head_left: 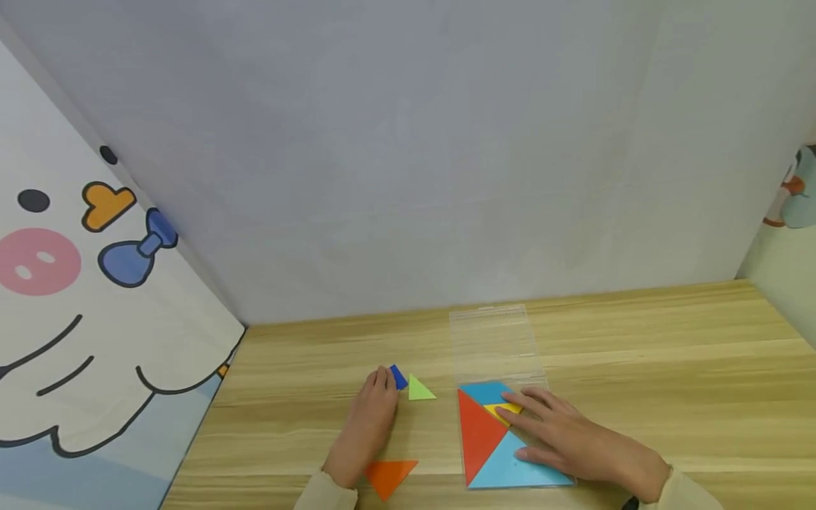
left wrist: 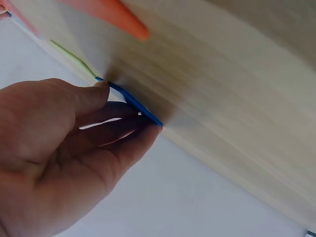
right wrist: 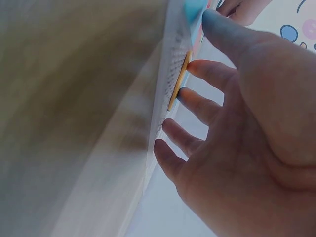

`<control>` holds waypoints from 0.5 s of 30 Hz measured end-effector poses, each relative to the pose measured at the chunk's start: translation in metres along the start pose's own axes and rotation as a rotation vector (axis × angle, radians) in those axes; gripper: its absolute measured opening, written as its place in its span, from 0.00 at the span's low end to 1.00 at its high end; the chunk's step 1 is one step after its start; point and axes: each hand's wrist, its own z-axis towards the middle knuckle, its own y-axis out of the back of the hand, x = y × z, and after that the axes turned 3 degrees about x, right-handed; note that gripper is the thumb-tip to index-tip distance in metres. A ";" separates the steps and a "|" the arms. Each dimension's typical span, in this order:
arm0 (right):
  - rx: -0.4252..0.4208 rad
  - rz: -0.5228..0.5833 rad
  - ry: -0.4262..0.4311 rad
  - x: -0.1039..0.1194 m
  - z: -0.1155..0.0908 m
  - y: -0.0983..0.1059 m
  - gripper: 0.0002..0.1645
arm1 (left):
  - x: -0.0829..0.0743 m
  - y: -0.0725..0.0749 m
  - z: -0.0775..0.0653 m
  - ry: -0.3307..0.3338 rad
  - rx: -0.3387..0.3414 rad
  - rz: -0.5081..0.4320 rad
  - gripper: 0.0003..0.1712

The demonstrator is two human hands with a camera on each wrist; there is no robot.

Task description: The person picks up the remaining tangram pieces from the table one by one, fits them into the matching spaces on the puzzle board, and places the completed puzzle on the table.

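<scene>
Pinching blue pc [head_left: 399, 377] btw thumb and fingers of L hand [head_left: 371, 411], low over wood tabletop [head_left: 669, 375]; shape partly hidden by fingers. Just beyond blue pc's R edge, green triangle [head_left: 419, 389], lying flat. Near L wrist, orange triangle [head_left: 390, 478], partly under forearm in head view.

Spread fingers on R hand [head_left: 574, 439]: touching yellow pc [head_left: 510, 407] w/ index + middle tips, thumb over light-blue triangle [head_left: 510, 464]. Can't tell if pressing. Around yellow pc, edge to edge: red triangle [head_left: 477, 435] on L, top blue pc [head_left: 481, 391] at far side, light-blue triangle at near side. Underneath, thin transparent rim along near + L edges; R side mostly covered by hand.

Directly beyond, transparent panel [head_left: 494, 340] lying flat, reaching almost to tabletop's back edge.

Room: strip of wood btw green triangle and red triangle; wider stretch L of L hand; widest to R of R hand, out to R edge. Behind back edge, pale backdrop [head_left: 395, 177]; along L edge, cartoon-print panel [head_left: 127, 340].
</scene>
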 end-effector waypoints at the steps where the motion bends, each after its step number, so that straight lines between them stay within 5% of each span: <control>1: 0.000 0.002 0.000 0.000 0.000 0.000 0.34 | 0.000 -0.001 0.000 -0.006 -0.003 0.023 0.19; 15: -0.004 0.007 0.008 -0.001 0.000 0.001 0.33 | 0.000 -0.003 0.004 -0.152 -0.054 0.350 0.17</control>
